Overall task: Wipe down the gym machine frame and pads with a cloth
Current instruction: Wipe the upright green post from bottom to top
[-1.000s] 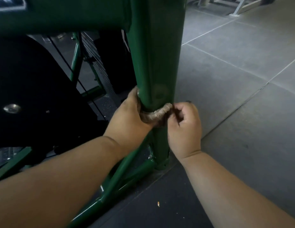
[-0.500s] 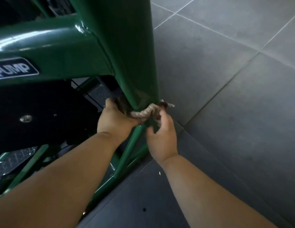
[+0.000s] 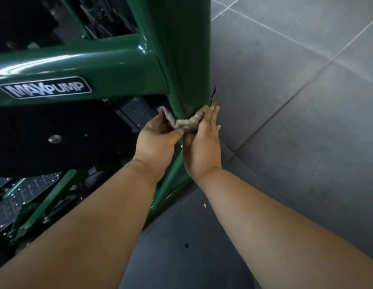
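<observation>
Grey tiled floor (image 3: 296, 142) bears the green machine frame (image 3: 177, 59) and a small yellowish crumb (image 3: 204, 205).

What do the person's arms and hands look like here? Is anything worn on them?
Both forearms are bare as far as the frame shows: no sleeves appear. The left hand and the right hand wear no gloves, and no watch, bracelet or ring shows. Nails are too small to judge.

green frame (image 3: 177, 59), beige cloth (image 3: 187, 123), grey floor (image 3: 285, 101)
</observation>
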Available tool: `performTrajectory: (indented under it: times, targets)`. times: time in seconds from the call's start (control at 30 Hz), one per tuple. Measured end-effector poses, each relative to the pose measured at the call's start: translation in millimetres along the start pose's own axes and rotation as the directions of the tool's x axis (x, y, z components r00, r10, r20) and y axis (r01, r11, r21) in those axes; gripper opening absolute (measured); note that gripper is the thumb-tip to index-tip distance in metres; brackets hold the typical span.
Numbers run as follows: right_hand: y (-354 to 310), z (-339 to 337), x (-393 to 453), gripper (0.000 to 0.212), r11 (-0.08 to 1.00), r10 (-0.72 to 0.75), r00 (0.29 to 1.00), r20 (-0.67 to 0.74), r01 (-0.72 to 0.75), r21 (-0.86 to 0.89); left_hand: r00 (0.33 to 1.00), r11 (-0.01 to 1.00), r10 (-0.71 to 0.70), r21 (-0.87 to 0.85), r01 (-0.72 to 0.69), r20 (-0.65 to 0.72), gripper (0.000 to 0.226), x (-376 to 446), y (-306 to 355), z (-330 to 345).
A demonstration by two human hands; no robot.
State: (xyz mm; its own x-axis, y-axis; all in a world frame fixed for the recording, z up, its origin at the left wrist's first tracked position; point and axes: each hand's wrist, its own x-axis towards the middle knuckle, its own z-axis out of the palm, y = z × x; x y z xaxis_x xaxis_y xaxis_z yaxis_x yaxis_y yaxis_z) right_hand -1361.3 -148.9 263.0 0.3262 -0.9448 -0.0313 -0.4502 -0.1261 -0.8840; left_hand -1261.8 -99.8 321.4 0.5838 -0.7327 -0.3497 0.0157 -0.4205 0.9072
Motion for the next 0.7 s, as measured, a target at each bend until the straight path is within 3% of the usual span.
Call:
performTrajectory:
  times: [0.07, 0.13, 0.2, 0.3, 0.37, 0.47, 0.53, 0.57, 0.63, 0.7]
  targets:
    - [-13.7, -6.9, -0.9, 0.088, 0.999, -0.043, 0.999, -0.011, 0.043, 0.009, 1.000, 0.999, -0.016, -0.048, 0.015, -0.024, 0.055, -16.7, 9.7, -6.4]
    - [-25.7, -15.1, -2.5, 0.089, 0.997, 0.009, 1.000, 0.012, -0.010, 0.077, 0.998, 1.000, -0.023, 0.009, 0.023, -0.054, 0.060, -38.8, 22.9, -14.8]
    - [-34.8, -22.8, -4.4, 0.091, 0.973, 0.092, 0.995, 0.049, -0.100, 0.207, 0.995, 0.978, 0.040, 0.206, -0.021, -0.090, 0.056, -67.5, 44.1, -25.4]
    - [-49.7, -26.2, -8.2, 0.089, 0.900, 0.205, 0.979, 0.020, -0.196, 0.389, 0.965, 0.829, 0.244, 0.536, -0.158, -0.094, 0.040, -107.8, 81.0, -41.9]
    - [-57.9, -26.4, -8.5, 0.074, 0.853, 0.316, 0.949, -0.024, -0.273, 0.446, 0.893, 0.707, 0.445, 0.637, -0.306, -0.065, 0.029, -124.4, 106.9, -50.8]
    - [-65.5, -26.6, -7.6, 0.050, 0.794, 0.408, 0.913, -0.021, -0.344, 0.501, 0.695, 0.448, 0.719, 0.757, -0.476, 0.012, 0.019, -122.9, 139.1, -62.3]
    - [-70.2, -27.0, -6.9, 0.047, 0.756, 0.439, 0.898, 0.006, -0.373, 0.537, 0.589, 0.299, 0.807, 0.822, -0.485, 0.054, 0.019, -109.0, 159.5, -70.7]
    - [-71.3, -26.4, -7.2, 0.047, 0.734, 0.453, 0.891, 0.017, -0.384, 0.560, 0.571, 0.250, 0.819, 0.853, -0.459, 0.068, 0.022, -98.6, 170.8, -75.3]
    - [-70.0, -25.0, -6.9, 0.052, 0.717, 0.488, 0.873, -0.008, -0.396, 0.574, 0.623, 0.189, 0.775, 0.902, -0.389, 0.106, 0.034, -71.9, 191.4, -80.5]
    - [-65.1, -24.7, -5.3, 0.061, 0.713, 0.545, 0.838, -0.034, -0.442, 0.544, 0.752, 0.173, 0.636, 0.917, -0.360, 0.175, 0.047, -41.0, 197.2, -80.1]
